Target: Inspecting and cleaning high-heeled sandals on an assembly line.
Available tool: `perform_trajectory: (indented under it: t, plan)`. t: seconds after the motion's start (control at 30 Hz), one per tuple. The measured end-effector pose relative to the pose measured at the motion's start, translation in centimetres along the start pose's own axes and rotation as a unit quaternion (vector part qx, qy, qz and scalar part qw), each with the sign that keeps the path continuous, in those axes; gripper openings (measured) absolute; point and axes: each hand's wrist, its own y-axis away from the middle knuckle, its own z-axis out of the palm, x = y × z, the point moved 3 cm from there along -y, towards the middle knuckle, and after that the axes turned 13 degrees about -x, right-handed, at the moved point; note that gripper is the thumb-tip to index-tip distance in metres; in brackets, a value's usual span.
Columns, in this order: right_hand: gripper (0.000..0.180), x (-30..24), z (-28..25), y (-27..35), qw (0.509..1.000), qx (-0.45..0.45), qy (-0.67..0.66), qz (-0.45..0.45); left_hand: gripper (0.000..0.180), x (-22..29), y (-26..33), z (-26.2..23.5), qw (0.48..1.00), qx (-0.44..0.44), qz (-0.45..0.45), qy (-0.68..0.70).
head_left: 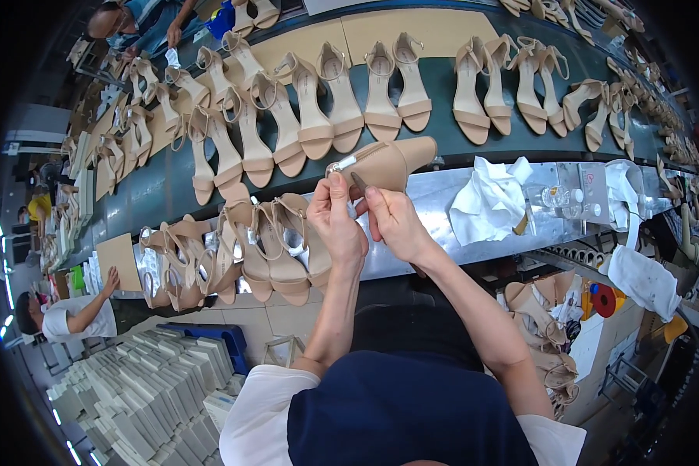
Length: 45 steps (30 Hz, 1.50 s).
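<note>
Left hand (335, 221) clamped on beige heeled sandal (384, 165), raised above metal bench (443, 225). Right hand (394, 224) pinches thin tool at heel. Seemingly finishing step; next needs steady grip.

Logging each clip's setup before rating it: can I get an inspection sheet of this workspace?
Surface: dark green belt carrying rows of sandals; shiny metal ledge in front of it.
Job's things: one beige sandal, sole up, held over the ledge.
Clutter: white cloths, clear bottle, beige sandals bunched on the ledge.
Grippers: left hand grips the sandal near its buckle; right hand holds its heel end.
Cables: nothing seen.
Surroundings: stacked grey boxes lower left, more sandals lower right, a co-worker's hand on a cardboard sheet, another person across the belt.
</note>
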Motion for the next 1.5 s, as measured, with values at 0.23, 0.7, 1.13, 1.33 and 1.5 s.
perform_trajectory:
  t: [0.23,0.7,1.13,1.33,1.5]
  plan:
    - [0.05,-0.1,-1.9,-0.3,0.98,-0.115,-0.063,0.15,0.027,-0.2,0.1,0.4,0.999,0.0,0.032,-0.021]
    - [0.046,1.3,-0.8,0.0,0.996,-0.049,-0.05,0.051,0.027,-0.6,-0.5,0.1,1.0,-0.015,0.004,0.015]
    - [0.045,2.7,-0.8,1.0,0.99,-0.054,-0.113,0.063,0.028,-0.5,-0.8,0.7,0.999,-0.015,-0.032,0.03]
    - [0.044,1.5,-0.5,0.5,0.998,-0.021,-0.053,0.032,0.029,-0.1,-0.6,1.1,0.999,0.016,-0.04,0.033]
    - [0.044,0.9,-1.4,0.2,0.995,-0.027,-0.03,0.088,0.028,-0.5,-0.4,1.1,0.998,-0.007,-0.031,0.054]
